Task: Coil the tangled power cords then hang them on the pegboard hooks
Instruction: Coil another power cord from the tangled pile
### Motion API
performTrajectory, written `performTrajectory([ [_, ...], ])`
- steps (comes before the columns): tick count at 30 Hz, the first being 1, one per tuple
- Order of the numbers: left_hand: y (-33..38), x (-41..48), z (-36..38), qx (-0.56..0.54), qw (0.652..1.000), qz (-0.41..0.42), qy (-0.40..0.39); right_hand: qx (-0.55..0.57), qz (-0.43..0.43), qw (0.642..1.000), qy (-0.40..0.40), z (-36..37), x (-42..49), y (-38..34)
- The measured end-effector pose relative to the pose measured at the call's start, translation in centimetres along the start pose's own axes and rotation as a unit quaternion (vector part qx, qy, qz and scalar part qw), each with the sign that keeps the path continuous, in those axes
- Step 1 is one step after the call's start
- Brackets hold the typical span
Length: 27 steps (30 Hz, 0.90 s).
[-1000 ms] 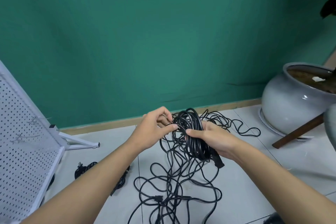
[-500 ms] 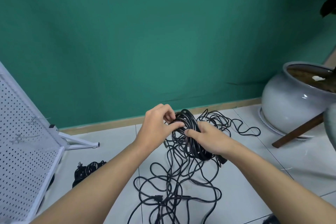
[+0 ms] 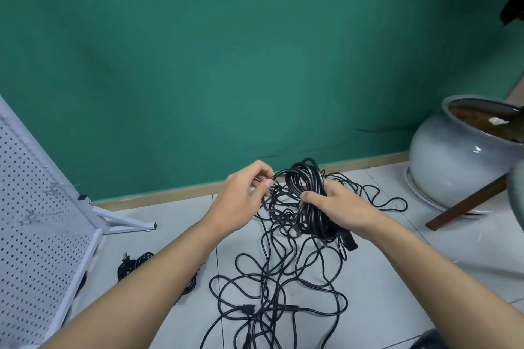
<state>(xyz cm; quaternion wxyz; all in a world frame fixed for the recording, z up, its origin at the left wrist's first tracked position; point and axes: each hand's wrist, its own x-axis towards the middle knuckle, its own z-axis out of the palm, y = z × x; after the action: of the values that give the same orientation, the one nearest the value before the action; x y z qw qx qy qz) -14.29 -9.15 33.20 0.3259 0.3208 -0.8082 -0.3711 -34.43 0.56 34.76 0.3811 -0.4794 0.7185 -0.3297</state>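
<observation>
A coil of black power cord is held up above the floor, gripped by my right hand with the thumb across its strands. My left hand pinches a single strand of the same cord just left of the coil. Loose tangled black cord trails from the coil down across the white floor tiles, with a plug lying in it. A white pegboard leans at the far left, with thin wire hooks on its face. A second bundle of black cord lies on the floor by the pegboard's foot, partly hidden by my left forearm.
A large grey ceramic planter stands at the right on a white saucer, with a brown wooden stick leaning across its front. The green wall and wooden skirting close the back. The pegboard's white metal foot sticks out onto the floor.
My left hand has drawn back to the left, away from the coil, pulling a strand with it. My right hand keeps its grip on the coil.
</observation>
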Motion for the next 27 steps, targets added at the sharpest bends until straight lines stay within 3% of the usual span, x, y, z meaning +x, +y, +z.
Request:
performTrajectory([
  [5, 0.5, 0.7, 0.0, 0.023, 0.998, 0.031, 0.041, -0.033, 0.057, 0.994, -0.091, 0.4, -0.6, 0.7],
  [8, 0.7, 0.9, 0.5, -0.013, 0.998, -0.003, 0.066, -0.008, 0.049, 0.995, -0.083, 0.9, -0.4, 0.7],
  [13, 0.3, 1.0, 0.2, -0.07, 0.991, -0.059, 0.093, 0.132, 0.0, 0.99, -0.055, 1.5, -0.3, 0.0],
  [19, 1.4, 0.5, 0.7, -0.153, 0.975, -0.134, 0.083, 0.084, -0.058, 0.995, 0.007, 1.4, -0.2, -0.5],
  [27, 1.5, 0.9, 0.9, -0.16, 0.967, -0.181, 0.079, 0.12, -0.074, 0.99, -0.017, 1.9, -0.7, -0.8],
])
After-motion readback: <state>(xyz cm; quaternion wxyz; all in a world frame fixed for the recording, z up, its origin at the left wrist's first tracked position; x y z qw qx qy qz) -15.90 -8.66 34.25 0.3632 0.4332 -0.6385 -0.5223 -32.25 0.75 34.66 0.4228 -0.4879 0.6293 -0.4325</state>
